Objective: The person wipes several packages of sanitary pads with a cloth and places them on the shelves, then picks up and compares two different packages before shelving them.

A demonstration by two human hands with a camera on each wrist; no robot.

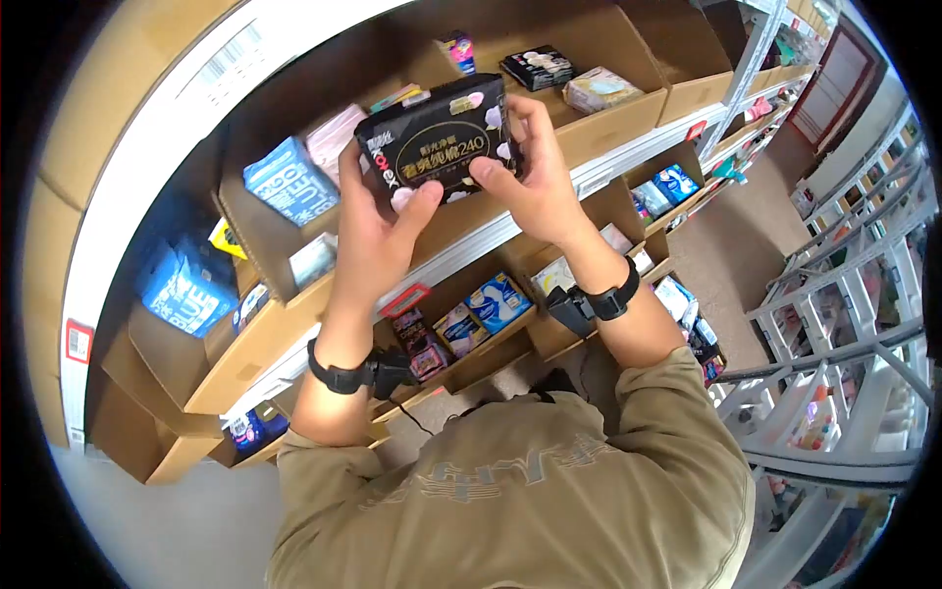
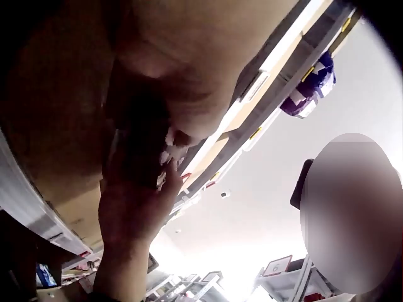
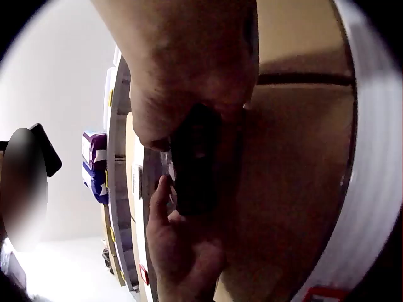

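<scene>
A black pack of sanitary pads (image 1: 444, 133), printed with gold lettering and "240", is held up between both hands, its front facing the head camera. My left hand (image 1: 378, 240) grips the left end, thumb on the front. On the opposite end, my right hand (image 1: 538, 187) has its thumb pressing the lower front and its fingers behind the edge. Both wrist views show the pack (image 3: 194, 170) as a dark shape between the two palms. Behind it is a cardboard bin (image 1: 613, 137) holding a few small packs.
Blue packs (image 1: 291, 182) and a pink pack (image 1: 336, 137) lie in cardboard bins to the left. Below the white shelf edge (image 1: 481, 236), lower bins hold blue and yellow packs (image 1: 498, 301). White wire racks (image 1: 844, 393) stand at right beside an aisle floor (image 1: 726, 236).
</scene>
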